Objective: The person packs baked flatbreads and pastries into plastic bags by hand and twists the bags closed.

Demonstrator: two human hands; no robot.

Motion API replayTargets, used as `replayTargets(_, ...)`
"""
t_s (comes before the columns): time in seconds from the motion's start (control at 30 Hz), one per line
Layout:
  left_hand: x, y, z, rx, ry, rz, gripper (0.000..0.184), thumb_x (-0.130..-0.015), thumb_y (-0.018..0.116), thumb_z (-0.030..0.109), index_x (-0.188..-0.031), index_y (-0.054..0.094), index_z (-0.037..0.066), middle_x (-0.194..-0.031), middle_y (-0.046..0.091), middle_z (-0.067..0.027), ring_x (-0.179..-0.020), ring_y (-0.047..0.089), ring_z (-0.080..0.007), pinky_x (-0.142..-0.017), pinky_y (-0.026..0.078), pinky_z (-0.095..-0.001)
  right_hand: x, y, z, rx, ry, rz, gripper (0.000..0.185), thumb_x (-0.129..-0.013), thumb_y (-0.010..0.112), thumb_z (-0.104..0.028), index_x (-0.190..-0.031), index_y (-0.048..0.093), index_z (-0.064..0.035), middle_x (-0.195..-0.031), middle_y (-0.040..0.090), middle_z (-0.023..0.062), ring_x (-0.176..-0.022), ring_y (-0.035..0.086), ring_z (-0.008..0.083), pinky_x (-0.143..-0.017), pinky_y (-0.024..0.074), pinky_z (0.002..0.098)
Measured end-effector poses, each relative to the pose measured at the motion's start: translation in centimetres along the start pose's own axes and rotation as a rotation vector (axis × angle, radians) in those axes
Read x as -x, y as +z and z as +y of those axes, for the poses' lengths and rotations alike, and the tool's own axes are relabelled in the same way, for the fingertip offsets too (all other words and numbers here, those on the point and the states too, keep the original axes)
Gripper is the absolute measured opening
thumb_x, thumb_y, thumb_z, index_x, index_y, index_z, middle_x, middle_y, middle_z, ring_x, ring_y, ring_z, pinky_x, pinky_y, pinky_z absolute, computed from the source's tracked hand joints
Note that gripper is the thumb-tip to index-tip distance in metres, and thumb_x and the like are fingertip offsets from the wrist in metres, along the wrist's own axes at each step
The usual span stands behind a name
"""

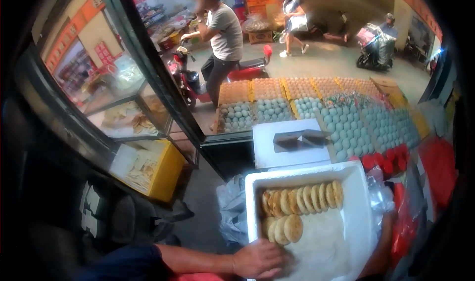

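My left hand (260, 259) rests over the near left corner of a white foam box (363, 202). Its fingers are curled, and whatever lies under them is hidden. Inside the box, round flat breads (307, 198) stand in a leaning row along the far side, with a shorter row of breads (293, 228) in front, just beyond my left hand. Pale paper or cloth (321, 241) lines the bottom. At the right outer side of the box is my right hand (387, 224), beside a clear plastic bag (380, 197); its fingers are mostly hidden.
Trays of eggs (346, 130) lie beyond the box, behind a white board (267, 152) with a dark object on it. A yellow crate (166, 174) stands left, red bags (405, 231) right. Outside are a person on a red scooter (247, 68), a walking person and another rider.
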State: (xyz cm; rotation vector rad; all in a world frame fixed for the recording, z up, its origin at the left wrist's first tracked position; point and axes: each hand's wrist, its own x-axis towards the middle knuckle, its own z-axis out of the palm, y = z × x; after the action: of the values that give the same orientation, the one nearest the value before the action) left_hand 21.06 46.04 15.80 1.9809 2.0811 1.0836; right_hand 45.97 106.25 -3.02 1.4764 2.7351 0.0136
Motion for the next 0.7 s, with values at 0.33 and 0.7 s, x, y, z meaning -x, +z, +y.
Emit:
replayTargets(0.33,0.4,0.6,-0.9,-0.008,-0.011,-0.146,0.034,-0.088,0.063,0.032,-0.116,0.066,0.014,-0.101,0.065,-0.0066,-0.09,0.062,-0.0248,-0.079,0.046,-0.0393,8.9,-27.7,-16.1,-0.922,0.122,0.306,0.037,-0.094,0.058,-0.021,-0.12,0.061,0.0052,-0.11,0.067,0.0196,-0.102,0.063,0.0287,-0.091,0.0475,0.0422)
replayTargets(0.7,-0.1,-5.4,1.2,0.498,-0.106,0.005,0.061,-0.083,0.079,0.02,-0.135,0.049,0.007,-0.128,0.052,-0.0164,-0.117,0.053,-0.0338,-0.1,0.044,-0.0419,27.1,-36.5,-29.7,-1.795,0.122,-0.022,0.025,-0.103,0.048,-0.017,-0.121,0.058,-0.0023,-0.115,0.065,0.0094,-0.108,0.062,0.0202,-0.093,0.0507,0.035)
